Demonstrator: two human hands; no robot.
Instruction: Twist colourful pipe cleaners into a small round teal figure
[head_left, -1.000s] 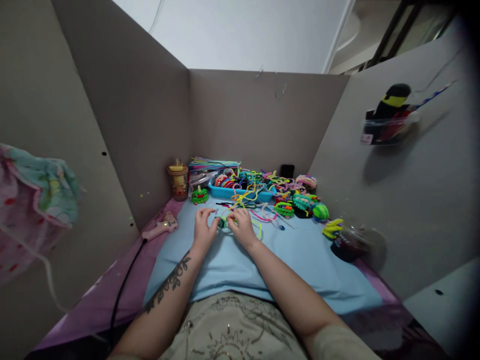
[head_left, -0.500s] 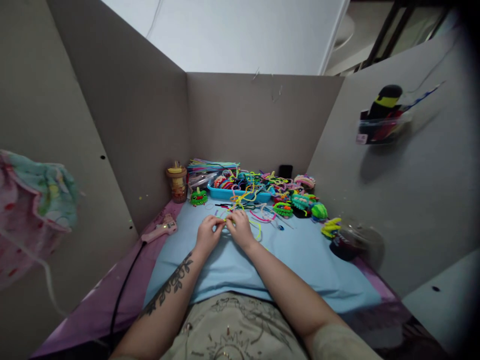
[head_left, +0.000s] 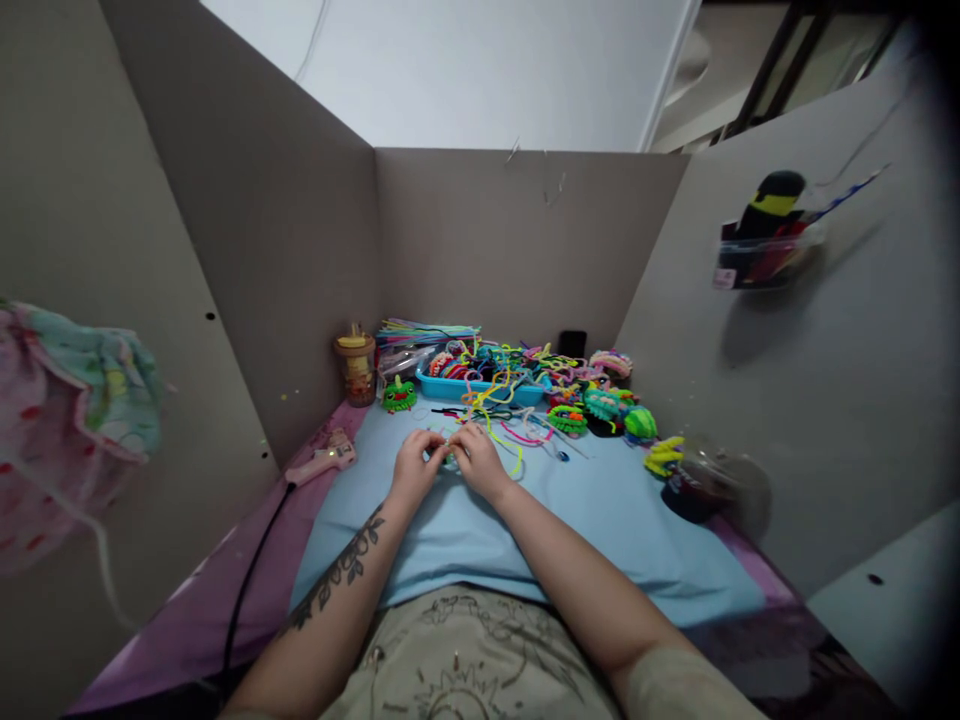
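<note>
My left hand (head_left: 417, 464) and my right hand (head_left: 478, 460) meet above the blue cloth (head_left: 585, 530), their fingertips almost touching. Both are closed in a pinch on a thin pipe cleaner (head_left: 450, 459), of which only a small greenish bit shows between the fingers. Just right of my right hand, a loop of yellow pipe cleaner (head_left: 517, 462) lies on the cloth. Beyond the hands, loose pipe cleaners (head_left: 525, 434) in pink, white and dark colours are scattered in front of a blue tray (head_left: 480, 390) heaped with colourful fuzzy pieces.
At the left lies a pink glue gun (head_left: 322, 463) with a black cord. A green fuzzy frog figure (head_left: 399, 395) and a brown cup (head_left: 355, 370) stand behind it. Fuzzy balls (head_left: 640, 425) and a dark cap (head_left: 694, 495) are at the right. Grey panels (head_left: 525, 240) enclose the table.
Both hands stay close together in the same spot. The fingers have shifted slightly around the pipe cleaner, and the greenish bit now shows lower between them.
</note>
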